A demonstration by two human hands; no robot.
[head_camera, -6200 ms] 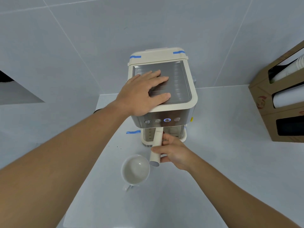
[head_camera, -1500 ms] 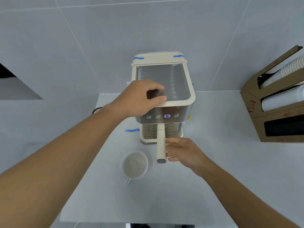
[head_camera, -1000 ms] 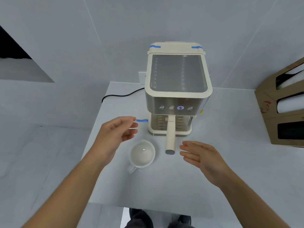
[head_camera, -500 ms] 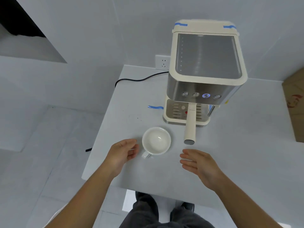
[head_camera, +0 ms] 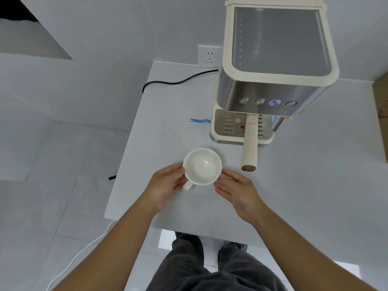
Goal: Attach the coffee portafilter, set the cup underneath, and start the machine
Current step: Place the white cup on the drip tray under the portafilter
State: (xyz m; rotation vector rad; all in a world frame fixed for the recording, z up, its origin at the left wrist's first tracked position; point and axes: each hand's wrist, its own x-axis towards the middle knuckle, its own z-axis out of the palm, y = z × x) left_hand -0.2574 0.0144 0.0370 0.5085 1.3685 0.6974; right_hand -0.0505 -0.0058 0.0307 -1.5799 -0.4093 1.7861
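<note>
On the pale grey surface (head_camera: 168, 106), the cream and steel coffee machine (head_camera: 270, 76) stands far right, its cream portafilter handle (head_camera: 249, 152) jutting nearward beside the round white ceramic cup (head_camera: 202, 165), which left hand (head_camera: 168, 187) and right hand (head_camera: 237, 190) cradle in a loose, spread grip.

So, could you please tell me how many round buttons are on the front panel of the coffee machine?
4, in a row across the steel front: far left, second, third, lit blue, and far right. No others show from this angle.
</note>
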